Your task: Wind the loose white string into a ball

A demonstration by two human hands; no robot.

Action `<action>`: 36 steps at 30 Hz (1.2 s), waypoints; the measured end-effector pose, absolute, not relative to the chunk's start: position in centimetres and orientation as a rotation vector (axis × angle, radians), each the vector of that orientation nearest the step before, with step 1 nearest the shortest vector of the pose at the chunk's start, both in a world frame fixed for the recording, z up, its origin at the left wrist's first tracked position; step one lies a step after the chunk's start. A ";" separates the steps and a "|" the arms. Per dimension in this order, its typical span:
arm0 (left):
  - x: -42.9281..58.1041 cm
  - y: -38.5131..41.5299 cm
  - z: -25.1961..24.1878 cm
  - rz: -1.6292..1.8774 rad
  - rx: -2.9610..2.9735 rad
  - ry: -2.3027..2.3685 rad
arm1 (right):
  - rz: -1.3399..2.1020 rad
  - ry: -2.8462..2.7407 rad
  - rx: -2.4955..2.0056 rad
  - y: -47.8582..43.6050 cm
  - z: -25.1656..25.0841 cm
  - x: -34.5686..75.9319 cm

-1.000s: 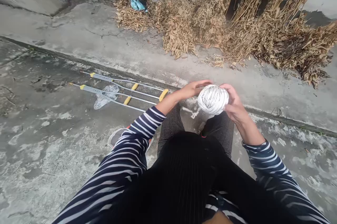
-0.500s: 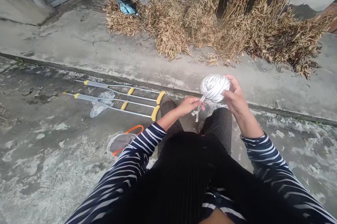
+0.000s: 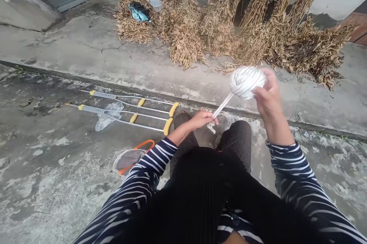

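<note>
A ball of white cord with dark flecks (image 3: 247, 82) is gripped from its right side by my right hand (image 3: 268, 90), thumb in front and fingers behind. From the ball's lower left a doubled length of cord (image 3: 223, 105) runs straight down to my left hand (image 3: 204, 118), which pinches it between thumb and fingers. A short loose end (image 3: 211, 128) dangles below my left hand, over the gap between my knees. Part of my right fingers is hidden behind the ball.
Two crutches with yellow pads (image 3: 137, 112) lie on the ground to the left, with a clear plastic bag (image 3: 108, 117) under them. Nearer is a mesh bag with orange handles (image 3: 130, 160). A low concrete step (image 3: 137, 68) crosses ahead, with bundles of dried stalks (image 3: 186, 26) along the wall.
My right hand has moved up and right with the ball, away from my left hand. The stretch of cord between them is longer. My left hand keeps its pinch slightly lower.
</note>
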State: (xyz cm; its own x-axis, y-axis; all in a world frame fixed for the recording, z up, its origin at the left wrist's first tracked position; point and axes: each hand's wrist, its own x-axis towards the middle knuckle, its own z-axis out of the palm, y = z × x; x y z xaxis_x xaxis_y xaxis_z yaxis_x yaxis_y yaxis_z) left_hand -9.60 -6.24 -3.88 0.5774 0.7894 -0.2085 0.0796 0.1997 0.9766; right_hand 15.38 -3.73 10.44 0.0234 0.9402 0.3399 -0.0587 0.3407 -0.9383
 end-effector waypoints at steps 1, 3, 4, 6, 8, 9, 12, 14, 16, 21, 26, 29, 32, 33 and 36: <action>-9.9 -6.8 -3.4 0.572 1.290 0.780 | 0.939 -1.298 -0.899 -3.3 10.7 15.7; -10.7 -7.8 -1.9 0.554 1.273 0.660 | 0.847 -1.320 -0.881 -2.2 10.9 16.3; -11.1 -8.4 -1.0 0.554 1.264 0.616 | 0.776 -1.339 -0.885 -1.7 10.7 16.5; -11.8 -9.2 0.9 0.559 1.248 0.548 | 0.623 -1.385 -0.936 -0.5 10.0 17.0; -12.4 -9.8 2.9 0.557 1.245 0.496 | 0.481 -1.446 -1.024 0.4 8.6 17.2; -12.5 -10.0 3.9 0.557 1.247 0.471 | 0.419 -1.486 -1.068 0.6 7.7 17.2; -12.7 -10.0 6.7 0.597 1.251 0.403 | 0.288 -1.621 -1.156 0.8 4.7 16.7; -12.7 -9.6 8.2 0.656 1.244 0.368 | 0.300 -1.682 -1.194 0.2 2.8 16.1; -12.5 -8.8 9.2 0.735 1.218 0.361 | 0.376 -1.725 -1.237 -0.5 1.4 15.4; -11.8 -5.5 9.6 0.932 1.069 0.480 | 0.670 -1.955 -1.160 -2.7 0.9 14.6; -10.5 -2.5 7.6 1.055 0.852 0.690 | 1.027 -2.119 -0.989 -4.3 2.8 14.5; -10.0 -1.8 6.1 1.064 0.754 0.767 | 1.179 -2.054 -0.962 -5.0 3.6 14.6; -9.7 -1.7 5.1 1.086 0.656 0.819 | 1.277 -2.007 -0.926 -5.3 3.8 14.6; -9.7 -1.7 4.9 1.099 0.624 0.830 | 1.298 -2.003 -0.918 -5.4 3.9 14.6; -9.9 -1.6 4.6 1.173 0.549 0.837 | 1.373 -2.008 -0.891 -5.4 4.0 14.4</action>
State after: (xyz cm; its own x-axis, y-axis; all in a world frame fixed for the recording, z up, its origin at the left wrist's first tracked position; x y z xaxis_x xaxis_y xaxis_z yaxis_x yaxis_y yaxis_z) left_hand -9.88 -1.58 4.56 0.1517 0.9482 -0.2790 -0.5728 0.3144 0.7571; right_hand 14.42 -5.41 3.97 -0.6330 0.7712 0.0683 0.2159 0.2606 -0.9410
